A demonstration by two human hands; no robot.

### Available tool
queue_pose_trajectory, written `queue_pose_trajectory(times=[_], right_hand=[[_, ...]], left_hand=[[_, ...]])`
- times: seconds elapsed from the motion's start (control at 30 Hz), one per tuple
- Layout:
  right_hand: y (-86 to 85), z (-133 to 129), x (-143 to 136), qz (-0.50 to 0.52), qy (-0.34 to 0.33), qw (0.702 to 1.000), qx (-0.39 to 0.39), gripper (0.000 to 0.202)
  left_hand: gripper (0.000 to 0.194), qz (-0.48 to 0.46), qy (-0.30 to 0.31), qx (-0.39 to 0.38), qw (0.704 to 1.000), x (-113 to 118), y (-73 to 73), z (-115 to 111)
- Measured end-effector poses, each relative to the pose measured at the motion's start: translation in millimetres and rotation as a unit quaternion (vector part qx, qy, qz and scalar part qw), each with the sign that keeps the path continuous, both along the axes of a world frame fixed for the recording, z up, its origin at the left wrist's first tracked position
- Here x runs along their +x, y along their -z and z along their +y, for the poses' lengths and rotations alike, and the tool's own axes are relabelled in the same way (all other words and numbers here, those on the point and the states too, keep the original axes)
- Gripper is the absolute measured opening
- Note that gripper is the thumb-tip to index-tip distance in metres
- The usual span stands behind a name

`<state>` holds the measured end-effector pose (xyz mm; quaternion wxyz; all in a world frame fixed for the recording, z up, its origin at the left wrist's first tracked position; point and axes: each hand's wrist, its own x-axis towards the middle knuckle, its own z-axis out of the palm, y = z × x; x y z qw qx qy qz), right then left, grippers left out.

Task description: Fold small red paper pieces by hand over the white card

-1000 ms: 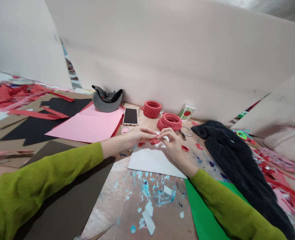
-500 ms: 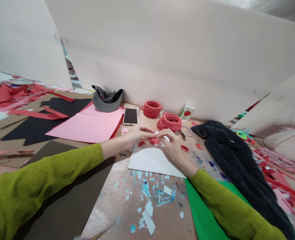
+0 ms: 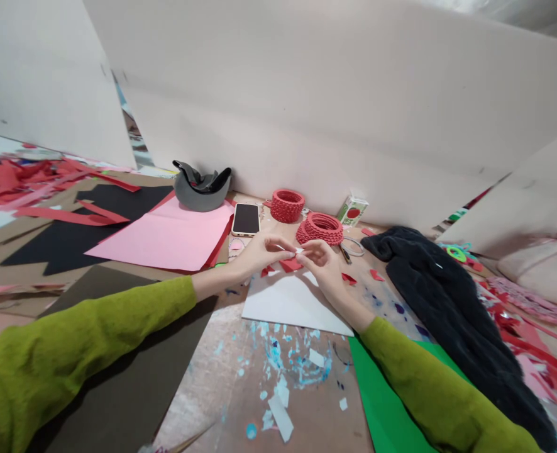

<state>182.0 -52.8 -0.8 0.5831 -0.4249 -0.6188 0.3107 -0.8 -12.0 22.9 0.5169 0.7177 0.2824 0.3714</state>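
My left hand [image 3: 264, 253] and my right hand [image 3: 323, 264] meet fingertip to fingertip above the far part of a white sheet [image 3: 292, 302]. Both are pinched around a tiny white and red piece [image 3: 298, 251], which looks like paper but is mostly hidden by the fingers. Just below the fingertips lie red paper scraps [image 3: 290, 265] on the sheet. More red scraps [image 3: 376, 275] are to the right of my right hand.
Behind the hands stand red braided rings [image 3: 320, 229], a phone [image 3: 246, 219], a grey cap [image 3: 203, 190] and a small box [image 3: 352, 211]. Pink paper [image 3: 165, 234] lies left, dark cloth [image 3: 439, 314] and green paper [image 3: 386, 396] right. White scraps [image 3: 281, 417] are in front.
The fingers of both hands have shifted slightly and curled closer around the small piece. The white sheet and the things around it have stayed in place.
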Motion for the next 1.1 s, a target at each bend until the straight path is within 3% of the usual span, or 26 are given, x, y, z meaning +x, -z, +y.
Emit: queue_pose_trajectory(times=[0.27,0.4,0.57,0.8,0.93,1.1], right_hand=[[-4.2,-3.4,-1.5,-0.049,0.009,0.999,0.003,0.021],[-9.7,-9.2,-4.2,-0.131,0.03,0.991,-0.001,0.036],[-16.3,-14.3,-6.6,-0.205,0.025,0.978,0.008,0.036],[-13.5,-12.1,-4.8,-0.119,0.01,0.993,0.003,0.033],[-16.4,-14.5,-6.5,-0.152,-0.029,0.988,0.0,0.023],[-13.7,-11.4,-7.7,-0.164,-0.027,0.986,0.019,0.02]], left_hand=[[0.029,0.012,0.005,-0.035,0.999,0.2,-4.0,-3.5],[0.031,0.024,0.012,-0.064,0.998,0.4,-4.3,-4.0],[0.031,0.039,0.018,-0.071,0.997,0.9,-1.8,-4.4],[0.03,-0.025,-0.021,-0.058,0.998,2.7,-3.3,-7.0],[0.033,-0.051,-0.057,-0.09,0.993,3.8,-5.1,-11.2],[0.036,-0.055,-0.053,-0.108,0.991,5.6,-0.1,-11.9]])
